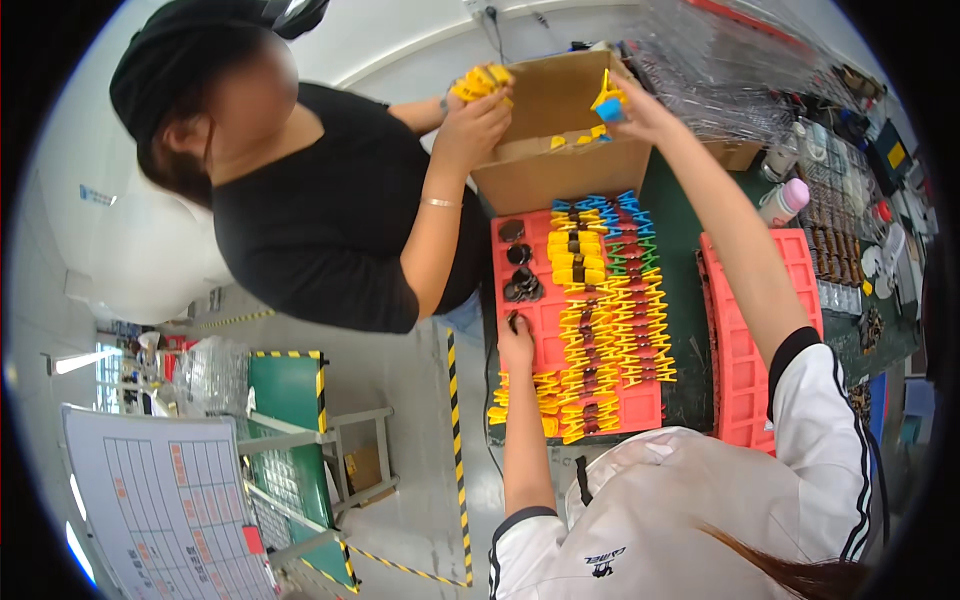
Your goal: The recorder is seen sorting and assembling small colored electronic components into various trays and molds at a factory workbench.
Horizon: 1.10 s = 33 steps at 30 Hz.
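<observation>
With yellow clips (605, 330) already filling much of the red tray (520, 275), our right hand (630, 105) pinches another yellow-and-blue clip (607, 100) over the cardboard box (560, 150), while our left hand (516, 345) rests, fingers curled and holding nothing, on the tray.

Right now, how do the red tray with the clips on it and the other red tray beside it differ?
The red tray with clips lies flat on the green table, while the other red tray stands tilted on its edge. The first carries rows of yellow clips and some dark round parts; the second looks bare. The left hand rests on the first; no hand touches the second. Both are red plastic with a grid pattern.
</observation>
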{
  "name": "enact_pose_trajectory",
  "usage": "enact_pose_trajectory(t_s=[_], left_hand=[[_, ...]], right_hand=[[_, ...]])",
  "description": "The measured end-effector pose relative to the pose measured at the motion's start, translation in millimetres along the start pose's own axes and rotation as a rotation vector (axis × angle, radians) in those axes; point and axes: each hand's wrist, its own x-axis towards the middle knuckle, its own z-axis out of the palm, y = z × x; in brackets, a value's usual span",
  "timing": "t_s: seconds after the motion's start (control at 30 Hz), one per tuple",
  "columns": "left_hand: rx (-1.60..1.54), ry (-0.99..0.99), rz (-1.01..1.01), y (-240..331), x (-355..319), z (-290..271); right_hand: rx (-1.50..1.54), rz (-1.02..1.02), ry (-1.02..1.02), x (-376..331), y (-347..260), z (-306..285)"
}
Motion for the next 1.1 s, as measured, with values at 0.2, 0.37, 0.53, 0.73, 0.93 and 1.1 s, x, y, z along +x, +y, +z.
enact_pose_trajectory(t_s=[0.2, 0.37, 0.53, 0.73, 0.93, 1.1], left_hand=[[0.252, -0.228, 0.223, -4, -4, -18], [0.348, -0.258, 0.268, 7, -21, -30], [0.166, -0.368, 0.333, 53, -84, -68], [0.668, -0.574, 0.702, 57, -178, -65], [0.670, -0.509, 0.734, 35, -186, -49], [0.552, -0.532, 0.696, 29, -183, -46]], right_hand=[[-1.047, -0.665, 0.094, -91, 27, 63], [-1.167, -0.060, -0.667, -269, 138, 77], [-1.310, -0.125, -0.725, -368, 210, 65], [-1.519, -0.324, -0.529, -395, 254, 52], [-1.165, 0.008, -0.519, -395, 240, 45], [-1.082, -0.133, -0.491, -390, 237, 40]])
